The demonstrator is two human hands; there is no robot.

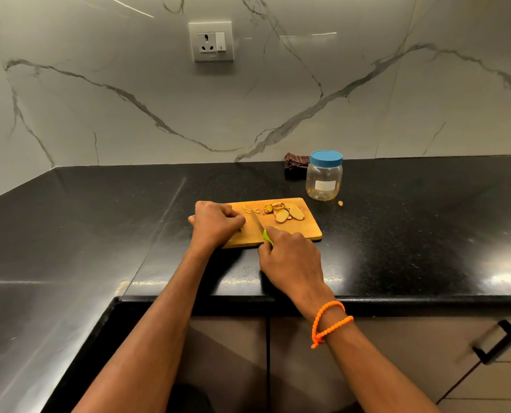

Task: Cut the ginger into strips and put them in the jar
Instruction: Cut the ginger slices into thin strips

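A wooden cutting board (pixel 307 231) lies on the black counter. Ginger slices (pixel 287 214) sit at its far right, with a few thin strips (pixel 252 209) beside them. My left hand (pixel 215 223) rests curled on the board's left part, its fingertips pressing down on a small ginger piece that is mostly hidden. My right hand (pixel 290 257) grips the green handle of a knife (pixel 258 223), whose blade lies on the board just right of my left fingers. A clear jar (pixel 324 178) with a blue lid on stands behind the board to the right.
A dark checked cloth (pixel 296 163) lies against the marble wall behind the jar. A small ginger scrap (pixel 340 203) sits on the counter by the jar. A wall socket (pixel 211 41) is above. Cabinet fronts with a black handle (pixel 497 342) lie below the counter edge.
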